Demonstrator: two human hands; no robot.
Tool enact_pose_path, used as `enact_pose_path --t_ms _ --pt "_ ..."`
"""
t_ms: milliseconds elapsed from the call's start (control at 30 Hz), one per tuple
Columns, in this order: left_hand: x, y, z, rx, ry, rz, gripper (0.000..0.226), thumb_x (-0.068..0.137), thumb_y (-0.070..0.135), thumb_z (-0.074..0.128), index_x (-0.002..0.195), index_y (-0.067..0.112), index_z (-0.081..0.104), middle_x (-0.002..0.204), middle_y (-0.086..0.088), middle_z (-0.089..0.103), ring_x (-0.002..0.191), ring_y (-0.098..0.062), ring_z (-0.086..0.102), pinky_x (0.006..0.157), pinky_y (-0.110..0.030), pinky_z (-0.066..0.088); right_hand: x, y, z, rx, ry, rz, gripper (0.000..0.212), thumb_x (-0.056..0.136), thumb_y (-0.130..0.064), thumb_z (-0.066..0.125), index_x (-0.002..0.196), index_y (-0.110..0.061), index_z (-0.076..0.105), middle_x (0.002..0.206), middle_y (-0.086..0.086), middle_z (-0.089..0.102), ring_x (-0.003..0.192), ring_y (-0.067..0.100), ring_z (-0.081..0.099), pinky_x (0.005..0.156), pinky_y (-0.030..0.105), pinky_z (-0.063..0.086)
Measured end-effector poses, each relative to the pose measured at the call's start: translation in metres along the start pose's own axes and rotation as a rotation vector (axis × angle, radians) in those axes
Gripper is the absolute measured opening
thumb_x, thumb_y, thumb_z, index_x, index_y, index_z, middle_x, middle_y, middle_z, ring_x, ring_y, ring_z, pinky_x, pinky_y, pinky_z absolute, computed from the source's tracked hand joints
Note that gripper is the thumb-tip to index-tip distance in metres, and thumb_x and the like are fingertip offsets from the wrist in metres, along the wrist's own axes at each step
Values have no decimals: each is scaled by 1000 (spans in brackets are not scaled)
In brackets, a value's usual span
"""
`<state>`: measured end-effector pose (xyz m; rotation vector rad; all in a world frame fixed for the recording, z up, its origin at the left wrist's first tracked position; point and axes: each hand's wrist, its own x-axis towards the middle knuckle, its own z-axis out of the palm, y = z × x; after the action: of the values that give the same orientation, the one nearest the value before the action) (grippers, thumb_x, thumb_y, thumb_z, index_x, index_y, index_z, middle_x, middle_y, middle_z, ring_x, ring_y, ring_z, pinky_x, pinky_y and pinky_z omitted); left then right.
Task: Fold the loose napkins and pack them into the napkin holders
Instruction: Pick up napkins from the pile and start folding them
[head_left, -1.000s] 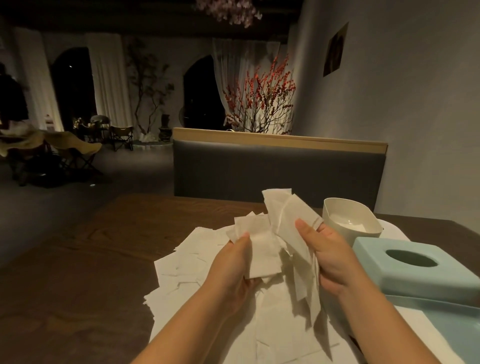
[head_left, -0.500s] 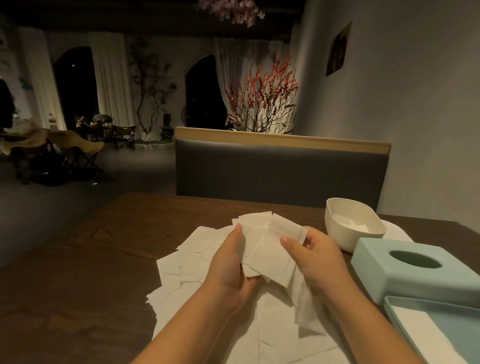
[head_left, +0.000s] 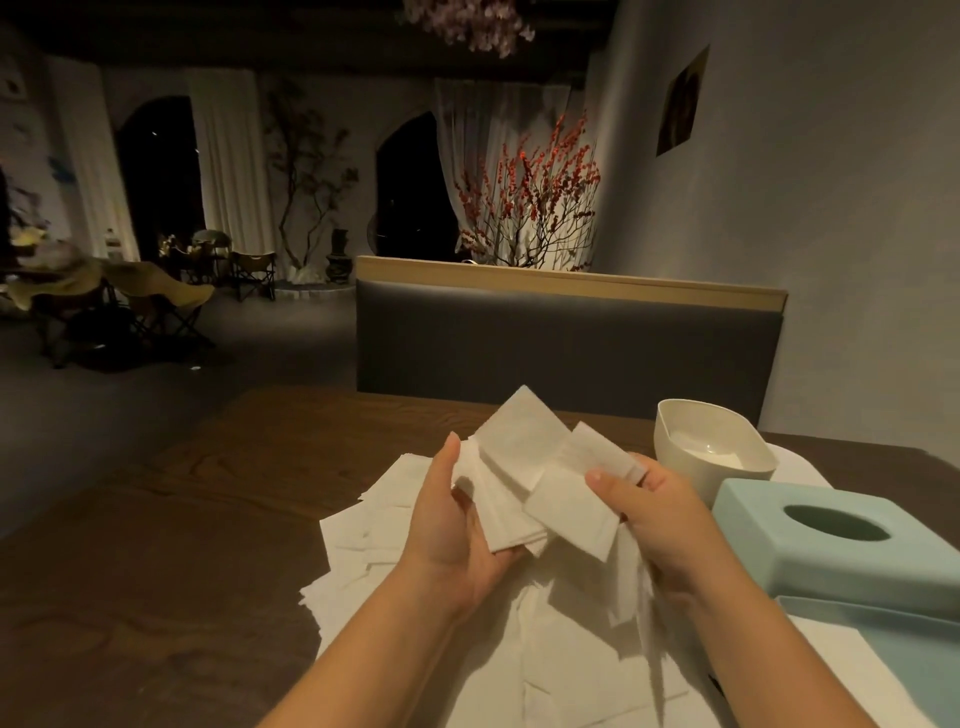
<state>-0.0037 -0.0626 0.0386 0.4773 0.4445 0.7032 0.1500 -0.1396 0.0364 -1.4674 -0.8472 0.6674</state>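
Since the earlier frame, both hands are holding lower and closer together, and the folded napkins are fanning apart between them instead of standing up as one bunch.

Nearest the camera, the loose napkins (head_left: 467, 649) are lying spread under both forearms on the wooden table (head_left: 156, 545).

The left hand (head_left: 457, 525) is cradling a stack of folded napkins (head_left: 511, 467) in its palm, thumb pointing up along the stack's left edge and fingers curling under its bottom edge.

The right hand (head_left: 654, 514) is pinching a single folded napkin (head_left: 571, 512) between thumb and fingers. This napkin is overlapping the right side of the stack. Its long axis is running diagonally, from near the right thumb down toward the left palm. Further loose paper is hanging below the right hand; whether it is gripped cannot be told.

Right of the grip, the blue holder (head_left: 841, 540) is standing close beside the right wrist. Its separate blue lid or tray (head_left: 909, 654) is lying in front of it. Beyond the right hand, the white holder (head_left: 711, 452) is standing open, with napkins inside.

Judgement: both holders are lying to the right, so the right hand is nearer for packing. The pinched napkin probably needs squaring onto the stack first.
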Motion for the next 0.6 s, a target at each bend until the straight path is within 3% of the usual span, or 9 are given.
enact_pose_path --t_ms 100,167,233,333,433,533,600 --pt "-3 -8 3 75 48 47 25 94 45 62 108 26 59 96 -14 78 95 -37 74 80 -54 61 -2 4 9 18 -14 61 15 94 -22 66 107 -19 71 92 -1 78 89 22 74 80 42 59" --pt "-5 -11 2 163 79 78 11 99 36 59 102 26 58 81 -10 78 81 -33 76 65 -46 62 -3 6 11 -39 -43 69 16 94 -23 66 107 -18 72 93 0 78 88 22 74 84 45 59" --pt "-2 -9 -2 241 103 141 9 102 33 54 101 25 58 82 -9 78 76 -30 76 58 -41 60 -2 3 6 -105 -36 14 17 91 -24 69 107 -21 72 95 -2 77 87 18 75 82 44 60" --pt "2 -5 -6 398 97 171 17 103 29 52 108 17 63 92 -9 77 84 -27 74 60 -36 59 -2 -6 -6 -139 -3 -74 20 86 -30 73 104 -24 71 94 -7 76 84 12 74 74 36 61" --pt "-3 -6 -4 547 -33 79 23 103 23 49 107 9 68 82 -10 78 70 -21 75 61 -30 58 -2 -9 -7 -124 -50 -85 19 84 -29 74 100 -18 72 92 0 76 87 21 74 79 44 61" --pt "-3 -12 -6 725 -136 27 26 99 40 57 104 21 75 98 -5 78 92 -22 74 81 -36 59 -2 -4 1 -231 -94 -120 14 85 -29 75 94 -18 74 92 3 76 92 27 72 85 47 59" --pt "0 -15 -8 850 -101 54 18 97 30 63 108 20 73 98 -4 78 94 -22 72 85 -38 59 -1 -4 1 -266 -72 -117 8 85 -30 75 89 -23 73 85 -3 75 86 21 70 81 39 59"
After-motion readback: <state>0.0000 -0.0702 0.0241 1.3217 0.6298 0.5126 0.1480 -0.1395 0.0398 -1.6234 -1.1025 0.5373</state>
